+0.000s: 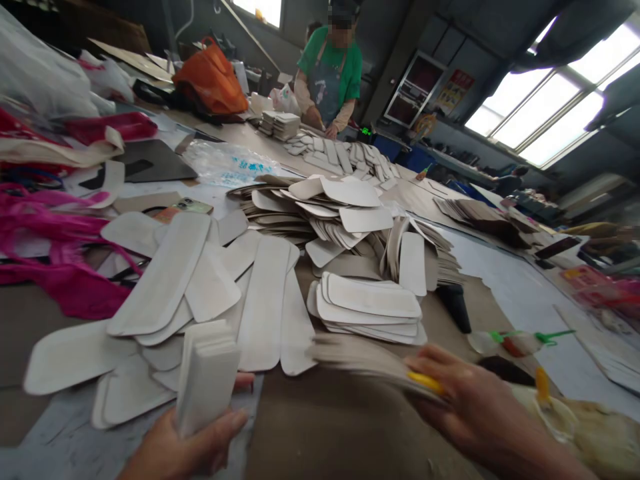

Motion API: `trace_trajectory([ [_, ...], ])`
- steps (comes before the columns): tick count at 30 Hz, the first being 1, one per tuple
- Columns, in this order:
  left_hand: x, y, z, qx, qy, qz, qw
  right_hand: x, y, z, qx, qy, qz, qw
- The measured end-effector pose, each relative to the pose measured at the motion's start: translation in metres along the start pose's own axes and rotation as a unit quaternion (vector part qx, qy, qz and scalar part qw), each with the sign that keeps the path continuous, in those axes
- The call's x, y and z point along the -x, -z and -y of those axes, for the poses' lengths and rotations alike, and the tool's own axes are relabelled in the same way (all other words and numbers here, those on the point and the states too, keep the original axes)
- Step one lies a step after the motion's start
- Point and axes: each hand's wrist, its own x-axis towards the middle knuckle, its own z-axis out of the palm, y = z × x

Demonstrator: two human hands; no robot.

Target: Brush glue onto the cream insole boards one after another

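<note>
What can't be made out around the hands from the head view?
- Fanned stack of pieces in the right hand: motion blur hides its edges and count.
- Yellow strip: the right hand's fingers cover part of it, so what it is can't be told.
- Stack of pieces in the left hand: fingers hide its lower end; layers can't be counted.
- Far brown stack: too small to count.

Spreading across the near surface (340, 427), flat board blanks (265, 300); rising just behind them, a taller heap (350, 192); lining up farther back, more stacks (345, 157); bunching along the left, plastic bags (55, 247); standing beyond the far end, a co-worker (330, 73).
</note>
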Motion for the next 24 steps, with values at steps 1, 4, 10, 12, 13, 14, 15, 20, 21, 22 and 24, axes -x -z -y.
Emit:
trace_trajectory([
  [1,0.0,-0.004,0.0,-0.015,-0.011,0.016,1.0,0.001,-0.013,0.008,0.016,0.009,0.025,1.0],
  [4,-0.002,-0.011,0.001,-0.114,-0.049,0.046,0.991,-0.005,-0.041,0.02,0.057,0.032,0.044,0.997],
  [10,-0.001,-0.03,-0.006,-0.289,-0.101,0.108,0.946,-0.008,-0.053,0.007,0.139,0.041,-0.03,0.989],
  [12,-0.001,-0.037,-0.008,-0.33,-0.121,0.097,0.931,0.001,-0.053,-0.001,0.147,0.026,-0.039,0.988],
  [13,-0.001,-0.039,-0.008,-0.344,-0.129,0.086,0.926,0.007,-0.053,-0.007,0.149,0.013,-0.044,0.988],
  [14,-0.003,-0.04,-0.008,-0.352,-0.135,0.077,0.923,0.014,-0.053,-0.014,0.149,-0.003,-0.05,0.988],
  [15,-0.005,-0.041,-0.007,-0.356,-0.14,0.072,0.921,0.021,-0.054,-0.021,0.147,-0.02,-0.054,0.987],
  [20,-0.015,-0.038,-0.004,-0.361,-0.146,0.093,0.917,0.055,-0.065,-0.063,0.059,-0.094,-0.055,0.992],
  [21,-0.017,-0.037,-0.004,-0.364,-0.145,0.104,0.914,0.059,-0.069,-0.069,0.03,-0.106,-0.051,0.993],
  [22,-0.018,-0.037,-0.004,-0.365,-0.143,0.114,0.913,0.063,-0.074,-0.075,0.0,-0.117,-0.047,0.992],
  [24,-0.02,-0.037,-0.006,-0.37,-0.137,0.13,0.91,0.068,-0.084,-0.085,-0.064,-0.136,-0.043,0.988],
])
